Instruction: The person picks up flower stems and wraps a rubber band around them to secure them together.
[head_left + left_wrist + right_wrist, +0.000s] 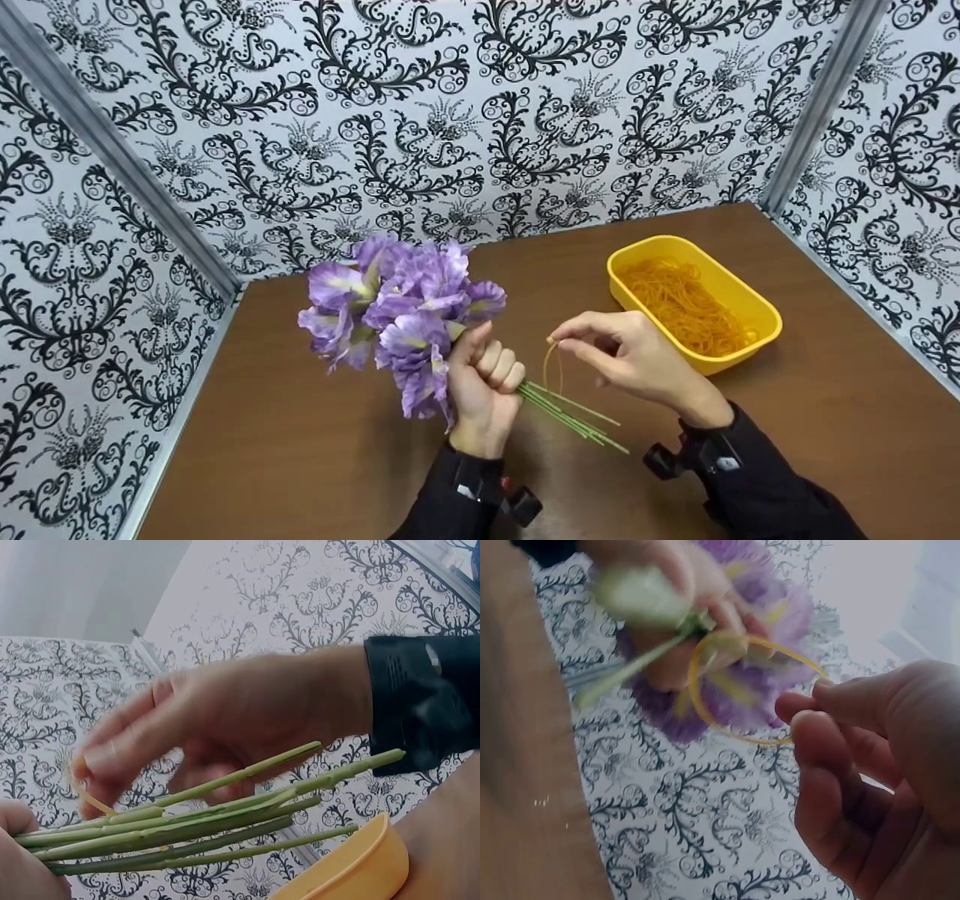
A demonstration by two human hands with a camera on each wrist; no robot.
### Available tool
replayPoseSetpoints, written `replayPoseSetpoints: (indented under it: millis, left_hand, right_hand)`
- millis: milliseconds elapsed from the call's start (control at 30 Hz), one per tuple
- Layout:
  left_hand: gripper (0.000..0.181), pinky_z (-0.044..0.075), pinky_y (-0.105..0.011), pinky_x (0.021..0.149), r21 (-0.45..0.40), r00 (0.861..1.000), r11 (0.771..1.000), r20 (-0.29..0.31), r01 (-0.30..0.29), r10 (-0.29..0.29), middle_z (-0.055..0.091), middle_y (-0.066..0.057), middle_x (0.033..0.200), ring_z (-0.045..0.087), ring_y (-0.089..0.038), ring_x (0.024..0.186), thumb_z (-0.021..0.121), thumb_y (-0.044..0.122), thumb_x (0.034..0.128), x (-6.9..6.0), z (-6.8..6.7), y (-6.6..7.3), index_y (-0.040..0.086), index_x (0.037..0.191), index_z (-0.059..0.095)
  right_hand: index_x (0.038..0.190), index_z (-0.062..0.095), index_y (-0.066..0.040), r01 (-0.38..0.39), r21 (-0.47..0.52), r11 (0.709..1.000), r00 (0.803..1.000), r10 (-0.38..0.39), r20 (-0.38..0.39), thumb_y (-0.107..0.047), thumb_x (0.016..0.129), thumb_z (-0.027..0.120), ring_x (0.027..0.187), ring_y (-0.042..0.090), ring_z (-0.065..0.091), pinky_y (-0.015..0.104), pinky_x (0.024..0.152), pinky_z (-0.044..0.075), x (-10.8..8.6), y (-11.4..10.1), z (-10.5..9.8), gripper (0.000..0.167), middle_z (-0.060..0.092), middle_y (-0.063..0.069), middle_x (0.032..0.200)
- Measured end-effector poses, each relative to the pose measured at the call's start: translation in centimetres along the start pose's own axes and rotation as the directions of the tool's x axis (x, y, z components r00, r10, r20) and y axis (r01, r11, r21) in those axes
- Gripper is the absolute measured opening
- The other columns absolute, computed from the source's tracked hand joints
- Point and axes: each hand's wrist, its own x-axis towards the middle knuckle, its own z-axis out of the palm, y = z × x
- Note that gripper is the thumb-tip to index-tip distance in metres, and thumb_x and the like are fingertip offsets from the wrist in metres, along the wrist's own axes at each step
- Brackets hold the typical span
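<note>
1. In the head view, a purple bouquet (412,307) slants above the counter (300,450), blooms pointing to 10 o'clock, green stems (562,415) to 4 o'clock.
2. The left hand (487,382) grips it below the blooms, stem ends jutting past the fist, at 6 o'clock from the right hand (637,356).
3. That hand pinches 1 yellow rubber band (694,682) by the stems; whether it encircles them is unclear.
4. A yellow tub (712,365) sits at 2 o'clock beyond.

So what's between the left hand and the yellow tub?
In the head view, the right hand is between the left hand and the yellow tub, pinching a thin yellow band beside the green stems.
</note>
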Motion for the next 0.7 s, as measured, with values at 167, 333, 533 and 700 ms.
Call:
replayPoseSetpoints:
  millis: [167,333,533,700]
  left_hand:
    - [0.056,0.011,-0.017,0.043,-0.028,0.998,1.000,0.056,0.005,-0.003,0.015,0.010,0.052,0.013,-0.002,0.045,0.064,0.011,0.0889,-0.2,0.5,0.4,0.020,0.060,0.017]
    - [0.055,0.011,-0.017,0.043,-0.073,0.994,0.997,0.109,-0.021,0.029,0.014,0.010,0.051,0.012,-0.002,0.045,0.062,0.010,0.0910,-0.4,1.0,1.1,0.020,0.060,0.017]
    - [0.053,0.011,-0.017,0.043,-0.164,0.990,0.985,0.116,-0.060,0.079,0.015,0.009,0.053,0.011,-0.003,0.045,0.059,0.008,0.0913,-0.3,1.2,2.0,0.020,0.062,0.017]
    - [0.052,0.010,-0.018,0.042,-0.230,0.991,0.967,0.047,-0.113,0.127,0.016,0.009,0.052,0.011,-0.003,0.045,0.060,0.005,0.0883,-0.2,1.3,2.8,0.021,0.062,0.018]
  right_hand:
    - [0.124,0.071,-0.010,0.109,-0.145,0.983,0.993,-0.101,0.062,-0.005,0.092,0.074,0.050,-0.002,0.046,0.012,0.047,0.040,0.0,1.7,0.3,0.033,0.074,0.001,0.109]
    - [0.128,0.069,-0.008,0.239,-0.184,0.953,0.963,-0.209,0.168,-0.010,0.090,0.077,0.063,0.003,0.056,0.019,0.057,0.049,0.0,3.3,1.2,0.039,0.073,0.005,0.114]
    - [0.121,0.072,-0.009,0.262,-0.089,0.961,0.942,-0.235,0.240,-0.006,0.096,0.068,0.077,0.006,0.065,0.021,0.067,0.054,0.0,4.2,3.3,0.026,0.074,0.001,0.108]
    - [0.115,0.071,-0.015,0.267,-0.053,0.962,0.934,-0.245,0.259,-0.003,0.094,0.069,0.075,0.005,0.064,0.012,0.066,0.050,-0.5,3.5,6.2,0.025,0.072,-0.002,0.098]
